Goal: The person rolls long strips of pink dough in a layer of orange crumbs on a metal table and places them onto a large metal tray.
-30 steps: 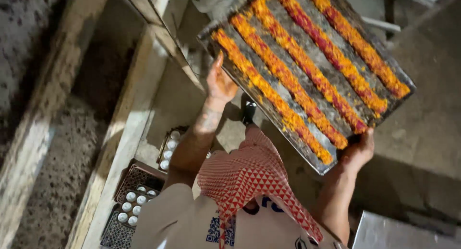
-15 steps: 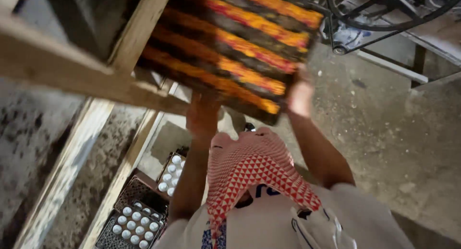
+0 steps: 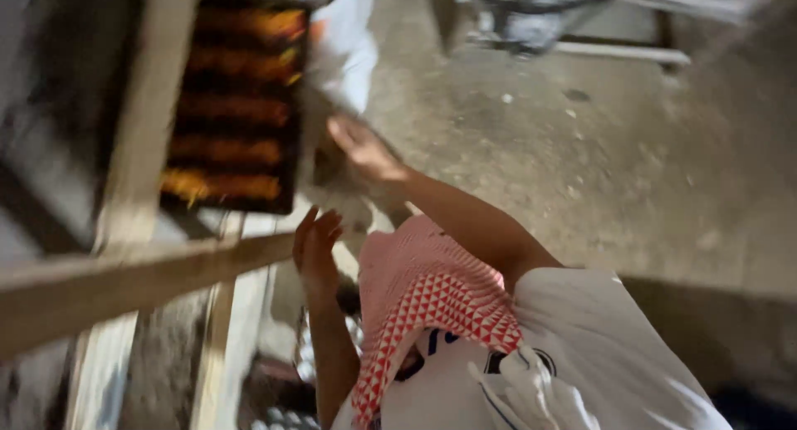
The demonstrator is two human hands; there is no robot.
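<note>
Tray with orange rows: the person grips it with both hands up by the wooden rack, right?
No. In the head view the lower hand and the upper hand are open and off the tray, not gripping it; it is by the wooden rack.

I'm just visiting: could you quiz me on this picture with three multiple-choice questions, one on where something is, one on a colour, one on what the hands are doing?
1. Where is the dark tray of orange strips?
A. On the concrete floor
B. Up among the wooden beams
C. On the person's head

2. What colours is the patterned cloth?
A. Red and white
B. Blue and yellow
C. Plain black

3. How are the left hand and right hand?
A. Both gripping the tray
B. Both in pockets
C. Open, off the tray

Answers: 1 B, beams frame it; 2 A, red triangles on white; 3 C, fingers spread, nothing held.
</note>
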